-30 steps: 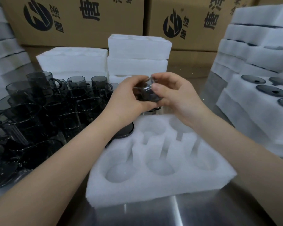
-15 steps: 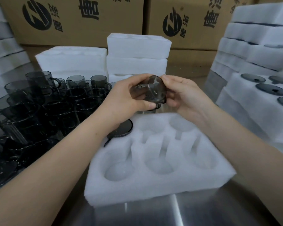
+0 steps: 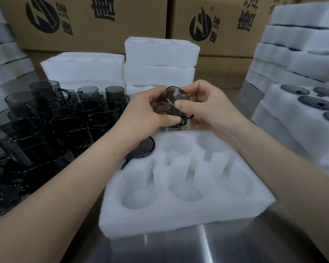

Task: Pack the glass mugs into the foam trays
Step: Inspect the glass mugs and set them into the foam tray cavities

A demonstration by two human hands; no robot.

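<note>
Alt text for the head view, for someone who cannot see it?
The left hand and right hand hold a smoky grey glass mug near a white foam tray with empty round wells; more grey glass mugs crowd the steel table at left.

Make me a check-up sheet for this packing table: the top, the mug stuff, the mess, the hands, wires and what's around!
Surface: shiny metal table, bare at the front.
Job's things: one glass mug held in the air, tilted; foam tray with every visible pocket unfilled; many loose mugs crowded at left.
Clutter: dark round lid beside the tray's far left corner.
Hands: left hand and right hand both grip the mug, fingers curled.
Cables: nothing seen.
Surroundings: foam stacks behind, lid-topped trays at right, cardboard boxes at the back.
</note>
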